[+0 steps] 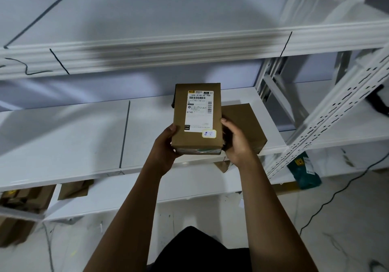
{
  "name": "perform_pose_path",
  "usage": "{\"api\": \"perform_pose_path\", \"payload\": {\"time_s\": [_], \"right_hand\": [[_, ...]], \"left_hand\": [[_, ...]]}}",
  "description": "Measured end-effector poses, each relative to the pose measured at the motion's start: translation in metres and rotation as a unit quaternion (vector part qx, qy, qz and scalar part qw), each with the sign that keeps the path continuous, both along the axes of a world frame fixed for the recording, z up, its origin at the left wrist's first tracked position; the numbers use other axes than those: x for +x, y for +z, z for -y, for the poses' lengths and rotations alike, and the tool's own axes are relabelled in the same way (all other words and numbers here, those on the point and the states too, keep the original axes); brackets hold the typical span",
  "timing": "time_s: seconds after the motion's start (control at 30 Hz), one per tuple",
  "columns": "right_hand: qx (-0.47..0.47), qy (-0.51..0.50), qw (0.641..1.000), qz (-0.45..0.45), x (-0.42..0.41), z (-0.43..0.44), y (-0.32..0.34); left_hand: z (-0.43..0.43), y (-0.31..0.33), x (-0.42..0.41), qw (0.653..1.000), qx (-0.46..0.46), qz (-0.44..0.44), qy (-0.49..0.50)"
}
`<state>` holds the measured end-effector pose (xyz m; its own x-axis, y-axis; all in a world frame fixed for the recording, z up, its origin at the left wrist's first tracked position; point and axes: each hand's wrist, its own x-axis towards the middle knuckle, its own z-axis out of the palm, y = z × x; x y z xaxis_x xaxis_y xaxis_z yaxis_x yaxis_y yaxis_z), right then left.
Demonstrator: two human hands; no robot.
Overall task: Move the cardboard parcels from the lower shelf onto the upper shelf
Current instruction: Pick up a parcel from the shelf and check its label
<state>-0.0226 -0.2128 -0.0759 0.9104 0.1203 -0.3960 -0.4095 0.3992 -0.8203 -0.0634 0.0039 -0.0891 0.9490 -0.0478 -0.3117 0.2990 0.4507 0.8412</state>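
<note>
The light was cool and dim, coming from behind me, so my head threw a broad round shadow on the wall above the parcel [196,118] I held. The label on it stayed sharp. The shelf beam [189,48] above it smeared with motion blur, and the uprights right of it bowed.

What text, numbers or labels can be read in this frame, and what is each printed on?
"160A B748-00 PDD": top line of the white shipping label on the cardboard parcel held by the left hand and right hand.
"B748": left side of the same label.
Barcodes and small print on the label: too small to read.
Handwritten characters on the small sticker: not legible.
Yellow mark on the teal package: blurred.
</note>
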Motion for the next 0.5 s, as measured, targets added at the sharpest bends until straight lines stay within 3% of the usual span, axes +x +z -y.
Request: {"api": "perform_pose_path", "payload": {"time_s": [0.23, 0.5], "right_hand": [[0.008, 0.001, 1.000, 0.026, 0.0019, 0.0022, 0.0017], [0.037, -0.010, 0.998, 0.039, -0.0009, 0.0050, 0.0088]], "left_hand": [[-0.0022, 0.0017, 0.0018, 0.996, 0.061, 0.041, -0.050], [-0.0028, 0.0035, 0.0035, 0.994, 0.049, 0.040, -0.085]]}}
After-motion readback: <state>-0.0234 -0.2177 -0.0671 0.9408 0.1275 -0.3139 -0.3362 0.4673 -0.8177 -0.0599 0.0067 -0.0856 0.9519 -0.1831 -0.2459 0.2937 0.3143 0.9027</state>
